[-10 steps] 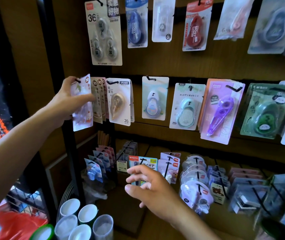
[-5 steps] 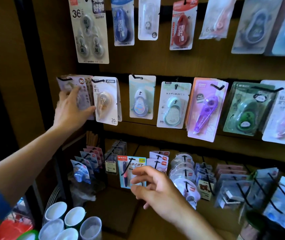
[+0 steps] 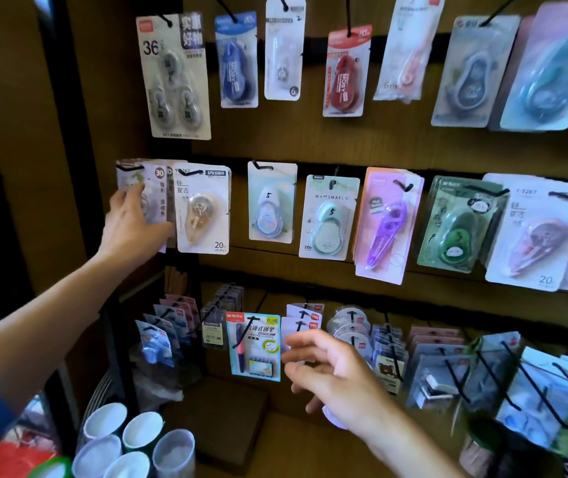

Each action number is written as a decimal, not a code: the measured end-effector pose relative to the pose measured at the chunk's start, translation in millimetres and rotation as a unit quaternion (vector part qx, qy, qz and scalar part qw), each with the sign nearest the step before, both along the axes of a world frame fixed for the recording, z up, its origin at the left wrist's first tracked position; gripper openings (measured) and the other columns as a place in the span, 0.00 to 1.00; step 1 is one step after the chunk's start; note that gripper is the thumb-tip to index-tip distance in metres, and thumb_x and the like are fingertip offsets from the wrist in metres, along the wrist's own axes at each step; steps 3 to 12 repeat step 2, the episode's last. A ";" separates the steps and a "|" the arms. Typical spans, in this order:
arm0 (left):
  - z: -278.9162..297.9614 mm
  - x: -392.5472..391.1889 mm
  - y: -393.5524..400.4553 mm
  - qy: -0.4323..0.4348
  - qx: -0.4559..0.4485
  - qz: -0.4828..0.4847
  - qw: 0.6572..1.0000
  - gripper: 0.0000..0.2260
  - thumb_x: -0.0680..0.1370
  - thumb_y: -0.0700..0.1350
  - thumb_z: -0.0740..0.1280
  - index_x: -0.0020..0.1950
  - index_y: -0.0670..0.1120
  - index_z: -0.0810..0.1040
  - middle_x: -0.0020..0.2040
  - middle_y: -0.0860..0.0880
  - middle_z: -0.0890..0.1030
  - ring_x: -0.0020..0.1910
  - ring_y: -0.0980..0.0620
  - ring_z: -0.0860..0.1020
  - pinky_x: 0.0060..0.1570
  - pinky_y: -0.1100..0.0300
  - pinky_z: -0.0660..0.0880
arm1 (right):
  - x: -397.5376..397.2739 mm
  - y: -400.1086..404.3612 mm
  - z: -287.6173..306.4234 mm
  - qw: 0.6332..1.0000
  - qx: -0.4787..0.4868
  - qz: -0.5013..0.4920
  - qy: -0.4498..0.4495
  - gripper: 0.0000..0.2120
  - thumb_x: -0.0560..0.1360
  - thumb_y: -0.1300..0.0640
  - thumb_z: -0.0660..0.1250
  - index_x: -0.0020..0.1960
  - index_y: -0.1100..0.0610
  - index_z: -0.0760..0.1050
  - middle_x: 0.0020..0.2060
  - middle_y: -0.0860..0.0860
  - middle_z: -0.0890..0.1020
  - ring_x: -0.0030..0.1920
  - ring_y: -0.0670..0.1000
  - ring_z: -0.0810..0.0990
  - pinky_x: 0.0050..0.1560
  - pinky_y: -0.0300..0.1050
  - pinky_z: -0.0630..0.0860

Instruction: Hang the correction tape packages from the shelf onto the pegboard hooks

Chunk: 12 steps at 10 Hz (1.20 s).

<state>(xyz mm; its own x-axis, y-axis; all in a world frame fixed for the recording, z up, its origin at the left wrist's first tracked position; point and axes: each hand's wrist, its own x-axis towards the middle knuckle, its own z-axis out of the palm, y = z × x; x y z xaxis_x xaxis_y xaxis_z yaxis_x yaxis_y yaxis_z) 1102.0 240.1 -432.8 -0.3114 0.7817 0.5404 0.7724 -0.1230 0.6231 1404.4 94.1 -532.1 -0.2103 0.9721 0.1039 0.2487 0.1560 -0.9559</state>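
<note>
Tape packs (image 3: 153,196) hang stacked on the leftmost hook (image 3: 130,168) of the middle row, just left of a beige pack (image 3: 203,208). My left hand (image 3: 130,225) rests against the front pack with fingers nearly straight, pressing it flat and not gripping. My right hand (image 3: 331,370) hovers low before the bottom row, fingers loosely spread; something pale shows under the palm, and I cannot tell whether it is held. Risk, as I judge it: the stack looks crowded on its hook, so releasing pressure too abruptly could let the front pack swing and slide off the hook tip. Pushing too hard could knock the beige pack crooked. The right hand sits close to a blue pen card (image 3: 255,346) and could dislodge it if it rises carelessly. Containers: cups (image 3: 130,439) stand clustered at near left; their tops show white, and I cannot tell their contents.
</note>
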 end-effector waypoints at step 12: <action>6.1 5.6 -38.6 -0.042 0.028 -0.029 0.998 0.37 0.74 0.46 0.72 0.79 0.49 0.57 0.77 0.44 0.61 0.75 0.43 0.61 0.72 0.48 0.60 | 13.4 -30.5 19.5 1.000 0.007 -0.020 -0.004 0.11 0.77 0.57 0.69 0.56 0.44 0.77 0.52 0.42 0.84 0.46 0.46 0.84 0.38 0.41 0.78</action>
